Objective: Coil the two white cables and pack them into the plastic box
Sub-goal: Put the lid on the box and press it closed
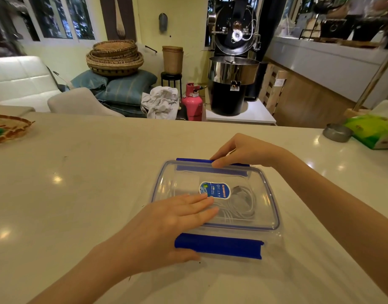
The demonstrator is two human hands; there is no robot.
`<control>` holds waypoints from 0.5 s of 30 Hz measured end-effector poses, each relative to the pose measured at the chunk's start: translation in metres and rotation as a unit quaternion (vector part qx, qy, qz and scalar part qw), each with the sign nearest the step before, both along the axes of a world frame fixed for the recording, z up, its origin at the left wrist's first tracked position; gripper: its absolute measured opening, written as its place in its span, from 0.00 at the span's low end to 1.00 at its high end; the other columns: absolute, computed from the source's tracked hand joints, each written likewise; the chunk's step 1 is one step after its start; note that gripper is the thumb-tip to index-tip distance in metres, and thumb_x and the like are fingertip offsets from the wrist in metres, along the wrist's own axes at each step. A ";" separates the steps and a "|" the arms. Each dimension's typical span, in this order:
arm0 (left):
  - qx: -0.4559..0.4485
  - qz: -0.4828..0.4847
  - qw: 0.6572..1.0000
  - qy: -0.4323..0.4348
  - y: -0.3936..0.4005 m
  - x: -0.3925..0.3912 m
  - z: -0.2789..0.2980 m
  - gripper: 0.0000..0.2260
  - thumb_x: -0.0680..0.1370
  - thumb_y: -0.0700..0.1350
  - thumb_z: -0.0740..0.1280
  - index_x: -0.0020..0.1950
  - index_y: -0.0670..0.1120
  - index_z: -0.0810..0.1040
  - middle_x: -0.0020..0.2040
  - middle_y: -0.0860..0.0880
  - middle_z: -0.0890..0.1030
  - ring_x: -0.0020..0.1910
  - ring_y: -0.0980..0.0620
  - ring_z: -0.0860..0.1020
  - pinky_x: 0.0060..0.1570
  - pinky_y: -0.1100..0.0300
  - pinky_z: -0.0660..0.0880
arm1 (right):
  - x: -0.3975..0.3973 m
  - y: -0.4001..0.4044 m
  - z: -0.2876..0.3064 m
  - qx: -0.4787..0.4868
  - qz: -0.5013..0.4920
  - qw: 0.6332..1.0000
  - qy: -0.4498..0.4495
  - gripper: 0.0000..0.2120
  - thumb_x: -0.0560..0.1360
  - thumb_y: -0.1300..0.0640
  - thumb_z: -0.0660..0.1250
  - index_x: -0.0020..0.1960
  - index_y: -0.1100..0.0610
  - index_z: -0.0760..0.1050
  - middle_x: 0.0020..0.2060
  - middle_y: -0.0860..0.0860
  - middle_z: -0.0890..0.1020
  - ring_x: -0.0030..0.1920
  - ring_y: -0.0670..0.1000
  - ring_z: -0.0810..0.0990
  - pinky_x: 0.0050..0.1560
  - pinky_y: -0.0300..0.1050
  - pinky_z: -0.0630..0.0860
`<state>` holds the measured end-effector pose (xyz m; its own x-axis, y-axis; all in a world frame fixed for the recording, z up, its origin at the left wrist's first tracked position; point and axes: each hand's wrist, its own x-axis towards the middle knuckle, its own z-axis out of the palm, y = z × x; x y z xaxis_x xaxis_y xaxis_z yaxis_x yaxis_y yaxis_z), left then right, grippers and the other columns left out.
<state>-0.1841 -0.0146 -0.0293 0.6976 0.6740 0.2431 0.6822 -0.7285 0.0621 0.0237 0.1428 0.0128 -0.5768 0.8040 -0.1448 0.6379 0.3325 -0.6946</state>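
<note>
While lying flat, fingers spread, on the clear lid (pixel 263 191), left hand (pixel 166 227) gripping nothing, right hand (pixel 239 152) arched over far blue latch (pixel 193 160), fingertips pressing, coiled white cables (pixel 239 205) inside plastic box (pixel 274 233) on pale table (pixel 90 172).

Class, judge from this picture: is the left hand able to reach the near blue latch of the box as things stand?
Probably yes: the left hand lies flat on the lid, right beside the near blue latch, with nothing between them.

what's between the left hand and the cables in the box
The clear lid with its blue sticker; the left hand lies flat on it, cables underneath, in the head view.
</note>
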 end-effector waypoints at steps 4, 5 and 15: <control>0.039 -0.002 0.999 0.013 0.000 0.002 0.000 0.36 0.62 0.57 0.76 0.67 0.49 0.69 0.65 0.53 0.75 0.64 0.57 0.70 0.60 0.60 0.66 | -0.001 -0.004 -0.002 0.049 -0.003 0.999 0.001 0.10 0.71 0.53 0.70 0.50 0.54 0.82 0.42 0.46 0.83 0.39 0.43 0.81 0.34 0.24 0.74; 0.044 -0.004 0.999 0.011 0.000 0.002 0.000 0.36 0.61 0.57 0.76 0.66 0.49 0.70 0.64 0.52 0.76 0.64 0.56 0.71 0.60 0.60 0.67 | -0.001 -0.005 -0.003 0.060 -0.003 0.998 -0.002 0.11 0.71 0.53 0.69 0.51 0.55 0.81 0.42 0.46 0.83 0.40 0.43 0.80 0.34 0.24 0.73; 0.024 -0.023 0.999 0.001 -0.001 0.001 0.000 0.37 0.62 0.60 0.74 0.68 0.52 0.66 0.68 0.55 0.69 0.68 0.63 0.62 0.67 0.64 0.57 | 0.000 -0.008 -0.008 0.100 -0.003 0.995 0.007 0.10 0.71 0.54 0.69 0.52 0.56 0.81 0.41 0.44 0.81 0.39 0.42 0.79 0.32 0.23 0.71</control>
